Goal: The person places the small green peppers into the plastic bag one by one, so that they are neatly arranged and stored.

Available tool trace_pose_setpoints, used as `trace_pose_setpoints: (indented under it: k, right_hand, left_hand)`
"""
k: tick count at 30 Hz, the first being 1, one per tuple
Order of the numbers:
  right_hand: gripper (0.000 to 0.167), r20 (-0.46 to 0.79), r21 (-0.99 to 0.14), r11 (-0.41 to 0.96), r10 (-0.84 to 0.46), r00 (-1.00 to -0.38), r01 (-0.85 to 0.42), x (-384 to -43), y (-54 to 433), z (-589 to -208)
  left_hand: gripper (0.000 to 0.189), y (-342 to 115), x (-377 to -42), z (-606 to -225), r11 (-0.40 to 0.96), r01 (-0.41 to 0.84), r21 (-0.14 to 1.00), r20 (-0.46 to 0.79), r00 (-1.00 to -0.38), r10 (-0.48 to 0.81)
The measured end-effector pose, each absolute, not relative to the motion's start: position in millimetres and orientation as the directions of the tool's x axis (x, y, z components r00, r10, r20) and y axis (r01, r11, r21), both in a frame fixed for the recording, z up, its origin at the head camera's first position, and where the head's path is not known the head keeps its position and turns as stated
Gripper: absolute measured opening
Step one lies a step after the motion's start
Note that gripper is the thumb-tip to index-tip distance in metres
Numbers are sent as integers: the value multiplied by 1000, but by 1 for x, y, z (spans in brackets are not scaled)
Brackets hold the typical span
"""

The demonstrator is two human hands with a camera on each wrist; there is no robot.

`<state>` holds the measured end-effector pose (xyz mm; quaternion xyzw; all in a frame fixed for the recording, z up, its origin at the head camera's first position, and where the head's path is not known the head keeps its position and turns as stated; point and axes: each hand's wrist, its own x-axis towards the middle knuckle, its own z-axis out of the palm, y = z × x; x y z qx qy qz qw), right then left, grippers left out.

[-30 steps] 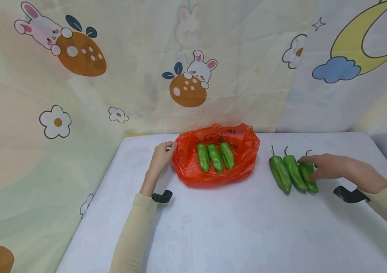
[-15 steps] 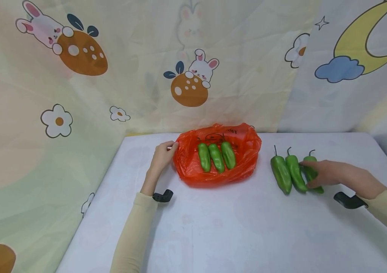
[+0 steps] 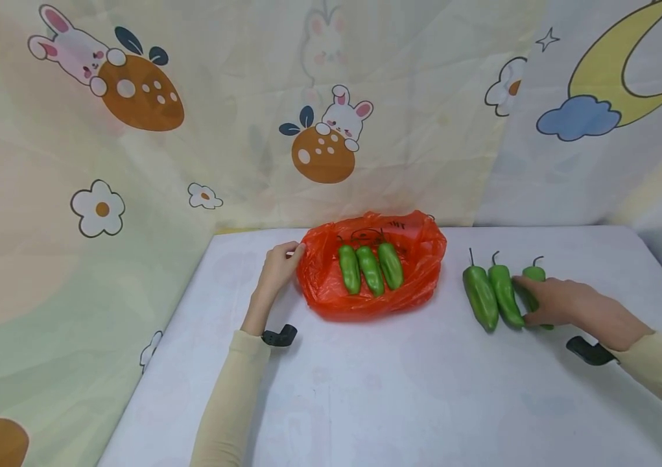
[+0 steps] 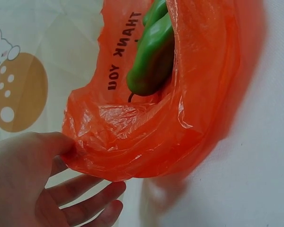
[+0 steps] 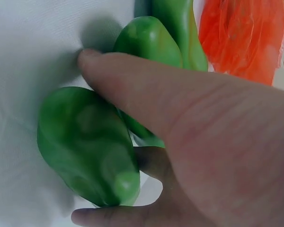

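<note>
My left hand [image 3: 277, 266] pinches the left rim of a red plastic bag [image 3: 360, 311] between thumb and index finger; its other fingers stick out loosely in the left wrist view. Inside the bag lie three green peppers [image 3: 370, 271]. To the right, three more lie side by side: a left pepper [image 3: 480, 298], a middle pepper [image 3: 504, 295] and a right pepper [image 3: 533, 274]. Over the right pepper, partly hiding it, is my right hand [image 3: 570, 303]. In the right wrist view its thumb reaches straight between this pepper [image 5: 85, 146] and its neighbour, with fingers extended near the pepper's far side.
The white table [image 3: 366, 389] stretches toward me. Behind it hangs a patterned curtain [image 3: 412, 155] with printed rabbits, flowers and a moon, which also closes the left side. A dark wrist camera [image 3: 279, 335] sits on the left wrist, another [image 3: 590, 350] on the right.
The right pepper has shifted right, opening a gap from the middle one. My right hand has settled lower over it, thumb and index finger at that gap. My left hand has stayed put.
</note>
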<state>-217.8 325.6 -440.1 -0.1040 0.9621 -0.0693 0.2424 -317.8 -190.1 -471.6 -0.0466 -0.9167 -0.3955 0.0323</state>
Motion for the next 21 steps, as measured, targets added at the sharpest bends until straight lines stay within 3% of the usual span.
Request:
trace_pose_setpoints:
  k: [9,21]
  right_hand:
    - [79,-377,-100,977,-214,-901,-190,-217,325,-441]
    - [76,-356,-81,981,-192,-914,-174,-216,324,-440]
  left_hand:
    - [33,-190,-319,-472,682,95,725,81,-995,53]
    - [33,-189,-319,-471,678,99,728,87,-995,52]
